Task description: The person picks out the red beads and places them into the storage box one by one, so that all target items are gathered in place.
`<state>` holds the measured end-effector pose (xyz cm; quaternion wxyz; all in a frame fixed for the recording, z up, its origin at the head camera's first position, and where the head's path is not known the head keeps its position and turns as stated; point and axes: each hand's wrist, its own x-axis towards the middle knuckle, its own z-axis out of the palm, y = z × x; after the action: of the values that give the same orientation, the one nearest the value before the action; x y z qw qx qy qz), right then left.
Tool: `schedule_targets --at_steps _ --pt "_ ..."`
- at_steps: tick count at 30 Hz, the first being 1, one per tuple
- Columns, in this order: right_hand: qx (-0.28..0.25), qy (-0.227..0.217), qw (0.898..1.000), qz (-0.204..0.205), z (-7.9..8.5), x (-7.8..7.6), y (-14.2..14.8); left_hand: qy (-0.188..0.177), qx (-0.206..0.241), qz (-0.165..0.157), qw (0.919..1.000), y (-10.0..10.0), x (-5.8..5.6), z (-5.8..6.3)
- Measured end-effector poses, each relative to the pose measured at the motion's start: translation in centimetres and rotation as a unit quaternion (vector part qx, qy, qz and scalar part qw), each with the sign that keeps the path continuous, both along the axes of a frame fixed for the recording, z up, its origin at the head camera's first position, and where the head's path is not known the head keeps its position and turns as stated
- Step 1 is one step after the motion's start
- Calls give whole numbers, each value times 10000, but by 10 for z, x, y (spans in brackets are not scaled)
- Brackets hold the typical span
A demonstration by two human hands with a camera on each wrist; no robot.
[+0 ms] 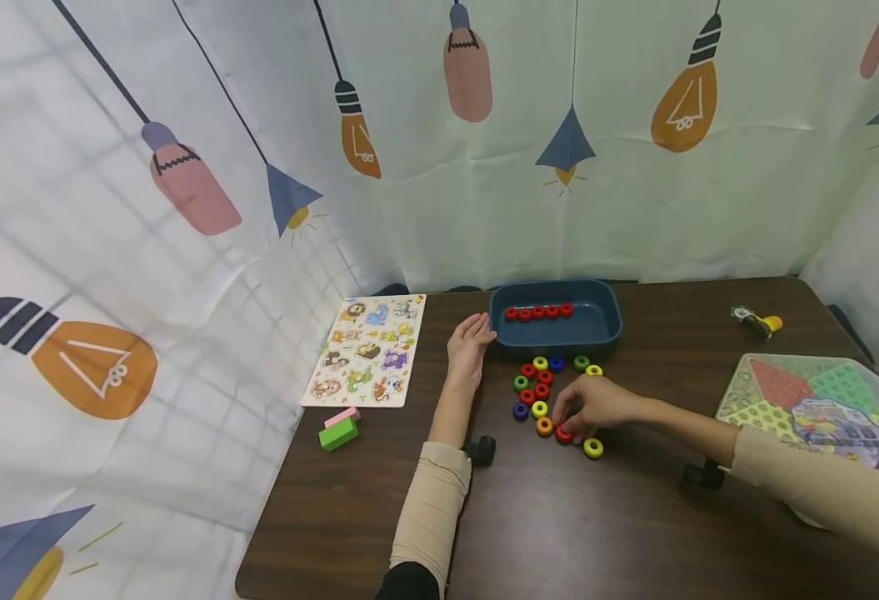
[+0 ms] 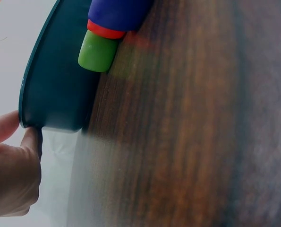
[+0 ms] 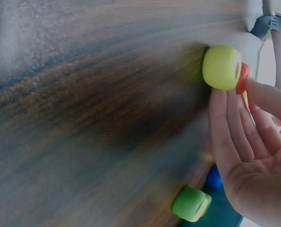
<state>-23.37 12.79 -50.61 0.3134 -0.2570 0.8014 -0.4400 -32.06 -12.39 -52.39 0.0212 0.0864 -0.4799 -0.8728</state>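
Note:
My right hand pinches a red ring bead between thumb and fingers, low over the table. The same red bead is partly covered in the right wrist view by a yellow bead. Beside that hand lie another yellow bead and an orange bead. My left hand rests its extended fingers against the left end of a dark blue tray; in the left wrist view the fingertips touch the tray's edge. Inside the tray, several red beads form a row.
Loose red, yellow, green and blue beads lie between the tray and my right hand. An animal picture board is at the left, with a green block and a pink block. A patterned box and a small toy are at the right.

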Motion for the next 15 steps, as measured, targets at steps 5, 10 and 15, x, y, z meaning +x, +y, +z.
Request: schedule_targets --at_steps 5,10,15 --pt "-68 -172 9998 74 6 -4 1 35 11 -14 10000 0 1 -1" --pt "-153 -203 9996 116 19 -16 1 75 3 -25 10000 0 1 0" --pt "-254 -375 9989 73 39 -32 -1 69 9 48 10000 0 1 -2"
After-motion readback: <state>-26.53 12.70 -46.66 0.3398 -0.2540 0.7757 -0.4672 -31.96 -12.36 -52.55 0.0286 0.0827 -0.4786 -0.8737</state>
